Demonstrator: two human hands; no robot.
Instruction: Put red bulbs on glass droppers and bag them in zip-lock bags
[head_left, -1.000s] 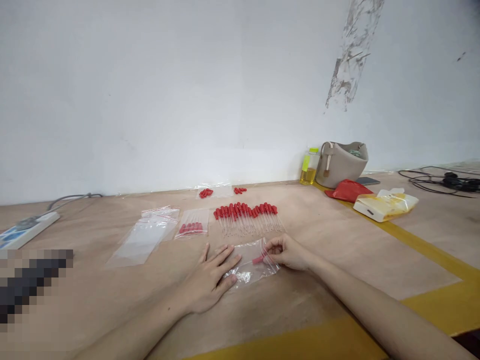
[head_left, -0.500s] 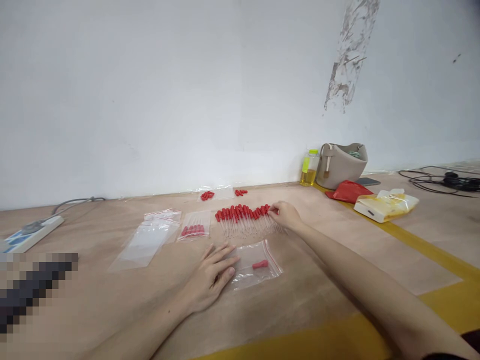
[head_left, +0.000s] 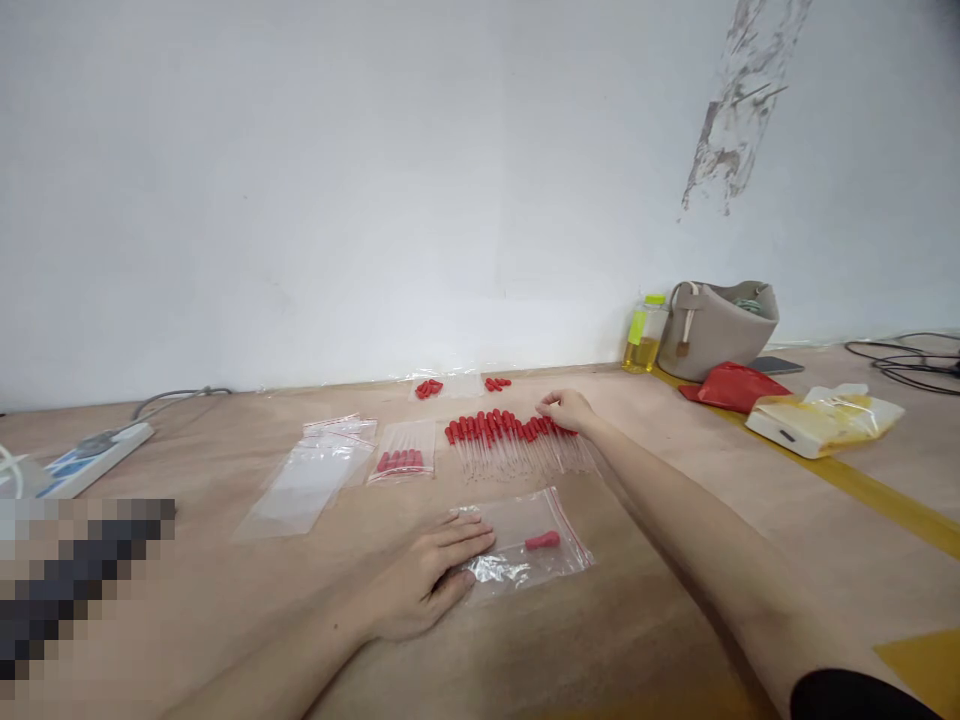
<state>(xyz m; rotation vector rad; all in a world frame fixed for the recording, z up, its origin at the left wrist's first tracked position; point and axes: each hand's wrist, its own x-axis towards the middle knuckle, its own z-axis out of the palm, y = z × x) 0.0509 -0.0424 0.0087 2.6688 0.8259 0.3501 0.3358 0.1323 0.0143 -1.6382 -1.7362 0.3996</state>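
My left hand (head_left: 424, 580) lies flat with its fingers stretched over the left end of a clear zip bag (head_left: 517, 515). One red rubber bulb (head_left: 543, 541) shows in that bag; a clear tube on it is hard to make out. A row of droppers (head_left: 495, 430) with red bulbs and thin clear tubes lies beyond it. At the row's right end my right hand (head_left: 570, 411) has its thumb and fingers closed by the bulbs. Whatever may be in the pinch is too small to tell. A filled zip bag (head_left: 405, 440) holds several droppers left of the row.
Flat zip bags (head_left: 307, 480) lie at left, near a power strip (head_left: 97, 460). Loose red bulbs (head_left: 429, 389) sit by the wall. Back right are a bottle (head_left: 645, 335), a grey bag (head_left: 716, 330), a red packet (head_left: 727, 387) and a white pack (head_left: 821, 420).
The view has shifted, so most things appear farther right. My right fingertips have moved slightly up and back along the bulbs. My left hand stays on the bag, fingers closer together.
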